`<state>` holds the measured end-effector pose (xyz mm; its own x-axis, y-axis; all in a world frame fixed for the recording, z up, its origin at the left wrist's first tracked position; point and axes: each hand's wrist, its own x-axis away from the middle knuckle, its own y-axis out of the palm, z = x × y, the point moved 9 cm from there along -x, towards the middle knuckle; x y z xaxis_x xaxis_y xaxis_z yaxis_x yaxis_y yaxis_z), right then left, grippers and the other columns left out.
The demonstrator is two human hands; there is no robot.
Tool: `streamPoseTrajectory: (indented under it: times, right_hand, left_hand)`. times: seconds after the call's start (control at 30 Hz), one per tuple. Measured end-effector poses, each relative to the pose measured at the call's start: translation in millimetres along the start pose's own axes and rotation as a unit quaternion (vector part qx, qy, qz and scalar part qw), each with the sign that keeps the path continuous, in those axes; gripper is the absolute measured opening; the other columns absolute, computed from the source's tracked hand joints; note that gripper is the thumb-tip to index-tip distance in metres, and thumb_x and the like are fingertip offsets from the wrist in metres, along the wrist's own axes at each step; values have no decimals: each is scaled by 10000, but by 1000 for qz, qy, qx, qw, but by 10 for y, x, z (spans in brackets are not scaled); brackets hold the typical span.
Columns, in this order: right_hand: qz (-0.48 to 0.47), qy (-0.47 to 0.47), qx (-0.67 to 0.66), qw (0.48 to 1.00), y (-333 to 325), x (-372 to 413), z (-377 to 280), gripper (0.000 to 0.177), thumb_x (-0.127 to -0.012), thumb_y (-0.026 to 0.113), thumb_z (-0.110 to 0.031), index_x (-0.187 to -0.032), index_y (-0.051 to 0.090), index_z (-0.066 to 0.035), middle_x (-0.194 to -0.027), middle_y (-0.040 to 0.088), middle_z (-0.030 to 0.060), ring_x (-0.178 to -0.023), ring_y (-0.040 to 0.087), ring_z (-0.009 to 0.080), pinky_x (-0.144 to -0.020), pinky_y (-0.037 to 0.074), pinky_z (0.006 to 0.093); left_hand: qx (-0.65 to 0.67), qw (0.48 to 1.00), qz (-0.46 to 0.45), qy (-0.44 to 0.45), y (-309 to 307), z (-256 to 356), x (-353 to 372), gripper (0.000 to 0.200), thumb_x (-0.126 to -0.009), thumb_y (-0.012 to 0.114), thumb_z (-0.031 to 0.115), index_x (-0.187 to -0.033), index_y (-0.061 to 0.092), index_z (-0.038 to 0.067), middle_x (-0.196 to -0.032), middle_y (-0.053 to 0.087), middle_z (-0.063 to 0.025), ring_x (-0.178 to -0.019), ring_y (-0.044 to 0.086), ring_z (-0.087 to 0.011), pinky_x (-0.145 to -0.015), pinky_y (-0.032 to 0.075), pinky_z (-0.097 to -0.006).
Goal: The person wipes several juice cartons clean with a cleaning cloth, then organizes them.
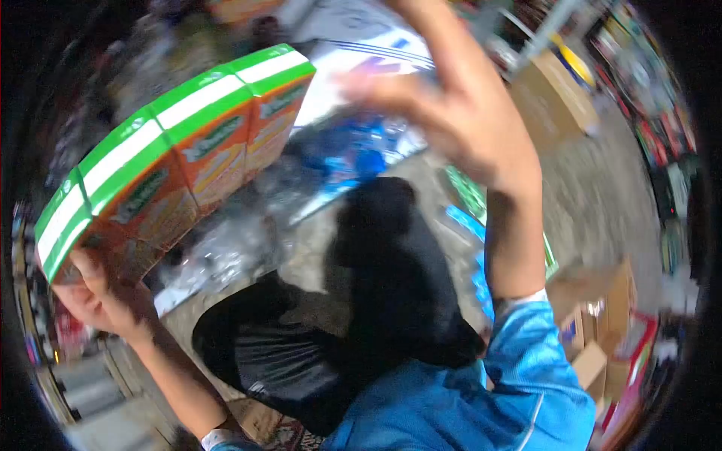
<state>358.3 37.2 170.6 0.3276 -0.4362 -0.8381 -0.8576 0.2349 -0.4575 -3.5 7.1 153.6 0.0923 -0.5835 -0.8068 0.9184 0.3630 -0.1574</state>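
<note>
At the left, my left hand (101, 297) is closed around the near lower end of a row of several orange cartons with green and white tops (214, 139). The cartons sit tightly side by side, and the row is raised and tilted, its far end toward the upper middle. To the right of that far end is my right hand (451, 113), apart from the cartons. Motion smears it, but its fingers look stretched and spread, with nothing visible in them. The print on the cartons is too blurred to read.
Crumpled clear plastic (226, 252) and blue-and-white packaging (361, 158) lie on the floor ahead of my dark-trousered legs (361, 301). A brown cardboard box (553, 101) stands at the upper right. Opened cartons (602, 353) are at the lower right, and packed goods (647, 83) line the right edge.
</note>
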Motion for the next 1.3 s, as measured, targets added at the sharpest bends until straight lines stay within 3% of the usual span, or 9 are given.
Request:
streamPoseTrajectory:
  times: [0.07,0.17,0.23,0.37,0.53,0.73,0.9,1.1,1.3]
  right_hand:
    - [-56,-237,-161,956,-35,311,51,663,-1083,424,-303,-1645,191,-37,-1700,204,208,-1566,256,318,-1262,294,480]
    - [-352,278,-30,893,-671,529,55,418,-1076,455,-243,-1455,473,-67,-1348,629,192,-1150,666,297,-1031,543,416]
    - [-171,203,154,952,-1177,952,108,520,-850,836,-163,-1292,611,-6,-1171,705,119,-1077,695,206,-926,538,350]
    - [-195,393,336,834,-1870,2205,753,574,-874,771,-447,-1250,609,-45,-937,703,213,-864,696,392,-750,526,455]
    - [-194,537,490,658,-2347,4110,2058,587,-879,714,-522,-1178,539,-49,-978,742,245,-914,717,461,-761,567,553]
    - [-34,738,421,526,-2481,5922,3093,864,-936,610,-401,-1612,161,-104,-1098,718,299,-1054,691,491,-923,534,570]
    - [-123,770,418,466,-2197,6975,3519,914,-938,579,-366,-1678,65,-218,-1190,721,249,-1058,714,438,-901,552,534]
    - [-242,781,403,411,-1766,7698,3288,847,-949,540,-420,-1618,213,-17,-1209,712,270,-1078,703,446,-924,550,533]
    - [-228,718,428,499,-1777,7371,3146,746,-936,544,-634,-1318,631,1,-1170,731,236,-1049,711,445,-918,548,527]
  left_hand:
    - [33,995,-82,48,857,197,-39,401,-1022,640,147,-1358,543,-47,-1334,646,-201,-1176,661,-271,-1009,548,-403]
    - [136,962,-216,98,2362,603,115,495,-974,689,139,-1398,519,-53,-1355,621,-175,-1216,626,-273,-1077,492,-401]
    - [114,943,-308,52,3218,694,265,525,-964,720,193,-1400,531,-29,-1363,604,-158,-1220,616,-270,-1079,484,-392]
    - [130,934,-332,-12,4196,707,769,552,-908,765,156,-1365,537,-52,-1282,616,-239,-1216,603,-356,-1056,473,-435]
    - [159,877,-453,23,4516,625,1676,527,-944,757,233,-1379,542,27,-1240,638,-180,-1080,640,-303,-965,520,-411]
    - [106,840,-526,-80,4518,171,1998,459,-967,721,200,-1358,557,23,-1231,640,-186,-1075,650,-311,-957,515,-414]
    - [55,812,-572,-98,4479,66,2045,436,-959,716,176,-1341,574,22,-1214,640,-209,-1075,651,-346,-941,513,-416]
    - [64,814,-576,-40,4638,256,2149,435,-944,715,165,-1330,570,28,-1136,657,-203,-1048,642,-394,-910,514,-454]
    - [110,837,-536,2,4635,341,2271,429,-905,722,157,-1283,553,44,-1068,650,-206,-980,642,-433,-851,515,-504]
